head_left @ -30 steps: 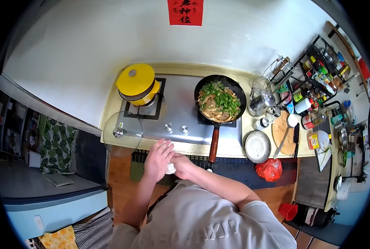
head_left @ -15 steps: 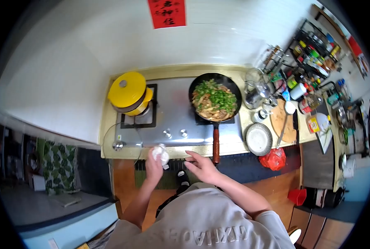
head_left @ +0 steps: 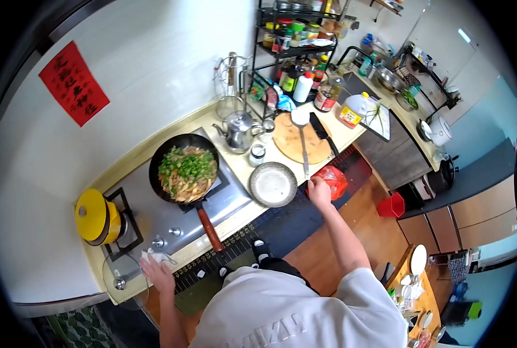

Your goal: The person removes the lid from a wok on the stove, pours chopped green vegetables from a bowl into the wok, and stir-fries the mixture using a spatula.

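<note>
My left hand point(head_left: 158, 275) is at the front edge of the counter beside the glass lid point(head_left: 126, 278), on a crumpled white cloth point(head_left: 157, 256); its fingers look extended. My right hand point(head_left: 319, 191) has its fingers closed at the handle end of a metal spatula point(head_left: 304, 145), whose head lies on the round cutting board point(head_left: 287, 138). A black pan point(head_left: 154, 171) with a red-brown handle point(head_left: 209, 226) holds sliced food topped with chopped greens point(head_left: 187, 165). The speckled plate point(head_left: 273, 184) is left of my right hand.
The yellow pot point(head_left: 93, 216) stands on the left burner. A kettle point(head_left: 238, 131), a small jar point(head_left: 257, 154) and a cleaver point(head_left: 322, 132) are behind the plate. Bottles and a seasoning rack point(head_left: 296, 51) stand farther back. A red plastic bag point(head_left: 334, 180) hangs by the counter edge.
The view has turned right. My hands have moved apart: the left with the cloth to the counter edge by the lid, the right across to the spatula handle.
</note>
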`<state>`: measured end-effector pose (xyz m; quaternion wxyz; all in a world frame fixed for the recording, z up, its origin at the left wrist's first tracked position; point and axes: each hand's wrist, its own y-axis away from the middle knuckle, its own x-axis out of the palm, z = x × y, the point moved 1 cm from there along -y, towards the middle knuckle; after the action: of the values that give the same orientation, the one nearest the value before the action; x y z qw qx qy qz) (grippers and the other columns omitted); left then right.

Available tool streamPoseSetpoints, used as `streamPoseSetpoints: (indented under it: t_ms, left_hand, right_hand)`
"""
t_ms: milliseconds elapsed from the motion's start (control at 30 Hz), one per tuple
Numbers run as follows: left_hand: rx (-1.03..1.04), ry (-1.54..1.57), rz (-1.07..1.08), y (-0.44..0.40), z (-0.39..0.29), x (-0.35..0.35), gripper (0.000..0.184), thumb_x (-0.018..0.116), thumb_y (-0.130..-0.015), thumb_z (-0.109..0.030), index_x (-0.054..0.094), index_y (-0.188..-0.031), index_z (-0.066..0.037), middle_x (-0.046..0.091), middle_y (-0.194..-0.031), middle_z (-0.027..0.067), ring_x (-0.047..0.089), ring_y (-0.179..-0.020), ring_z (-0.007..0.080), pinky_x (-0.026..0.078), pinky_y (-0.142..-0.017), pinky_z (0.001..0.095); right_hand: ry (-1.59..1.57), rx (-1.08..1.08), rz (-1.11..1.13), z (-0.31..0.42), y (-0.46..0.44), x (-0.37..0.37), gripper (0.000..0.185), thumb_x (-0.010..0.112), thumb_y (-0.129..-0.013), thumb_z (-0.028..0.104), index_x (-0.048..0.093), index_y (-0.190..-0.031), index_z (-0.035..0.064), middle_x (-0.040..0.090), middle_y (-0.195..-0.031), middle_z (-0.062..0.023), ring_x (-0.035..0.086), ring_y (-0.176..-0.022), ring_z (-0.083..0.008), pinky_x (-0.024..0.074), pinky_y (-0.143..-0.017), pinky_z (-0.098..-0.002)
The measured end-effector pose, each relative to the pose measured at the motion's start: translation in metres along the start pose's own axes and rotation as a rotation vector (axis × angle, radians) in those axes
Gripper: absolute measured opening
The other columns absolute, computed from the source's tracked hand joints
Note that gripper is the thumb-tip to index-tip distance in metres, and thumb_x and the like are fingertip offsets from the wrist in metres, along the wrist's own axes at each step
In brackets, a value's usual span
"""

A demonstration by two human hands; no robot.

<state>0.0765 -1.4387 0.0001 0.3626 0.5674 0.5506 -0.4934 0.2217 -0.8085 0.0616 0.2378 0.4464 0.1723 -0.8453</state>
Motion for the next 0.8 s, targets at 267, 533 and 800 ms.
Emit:
streamPoseSetpoints:
  t_ms: [267,533,800]
  left_hand:
    - [0.061,0.378,-0.078,0.010,-0.071,-0.050,0.055,0.056,-0.093,-0.007,0.043,-0.147,0.000,0.032,-0.156,0.0294,0.029,-0.146,0.0452,0.023,-0.119,0.0494]
    - [-0.079,0.880,0.294,0.020,-0.157,-0.037,0.048,0.055,-0.101,-0.012,0.044,-0.147,-0.003,0.046,-0.148,0.0168,0.048,-0.133,0.0251,0.045,-0.102,0.0349]
    - [-0.486,1.358,0.567,-0.010,-0.249,-0.039,0.078,0.062,-0.099,-0.011,0.013,-0.161,-0.014,0.058,-0.104,0.0060,0.061,-0.087,0.0142,0.055,-0.066,0.0294]
  right_hand:
    - [0.127,0.209,0.217,-0.035,-0.073,0.048,0.062,0.073,-0.087,0.033,0.043,-0.128,-0.0028,0.058,-0.124,-0.0317,0.061,-0.114,-0.0440,0.0517,-0.096,-0.0487]
    - [0.171,0.177,0.375,-0.033,-0.111,0.053,0.056,0.064,-0.084,0.018,0.035,-0.128,-0.0019,0.065,-0.116,-0.0317,0.064,-0.111,-0.0448,0.0514,-0.096,-0.0494]
    - [0.048,0.047,0.081,-0.044,-0.103,0.016,0.035,0.054,-0.101,0.032,0.056,-0.112,-0.0011,0.067,-0.105,-0.0330,0.063,-0.101,-0.0518,0.0497,-0.085,-0.0565]
